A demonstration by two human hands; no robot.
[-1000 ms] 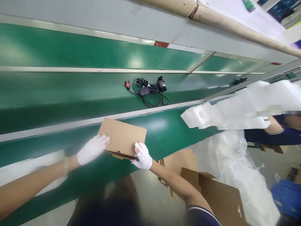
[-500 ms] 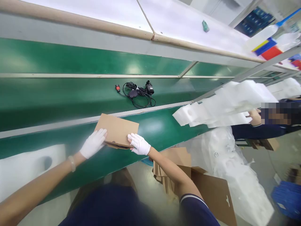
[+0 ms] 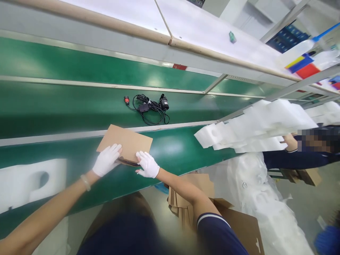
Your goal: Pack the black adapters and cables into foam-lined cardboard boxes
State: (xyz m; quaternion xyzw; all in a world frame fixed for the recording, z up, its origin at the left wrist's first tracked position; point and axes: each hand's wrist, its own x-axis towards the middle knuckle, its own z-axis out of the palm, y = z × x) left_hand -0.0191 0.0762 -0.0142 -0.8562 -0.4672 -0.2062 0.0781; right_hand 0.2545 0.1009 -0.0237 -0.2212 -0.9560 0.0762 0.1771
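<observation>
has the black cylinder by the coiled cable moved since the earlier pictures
Yes, slightly: the black cylinder has shifted toward the picture's left, farther from the grey diagonal strut to its upper right.

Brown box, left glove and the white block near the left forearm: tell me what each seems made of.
Brown box: probably cardboard, matte, given its plain, unprinted face and thin edges.
Left glove: apparently fabric, matte white, thin and close-fitting; the weave is too small to tell.
White block: likely foam, smooth and dull, judging by its thick body and rounded cutout.
</observation>
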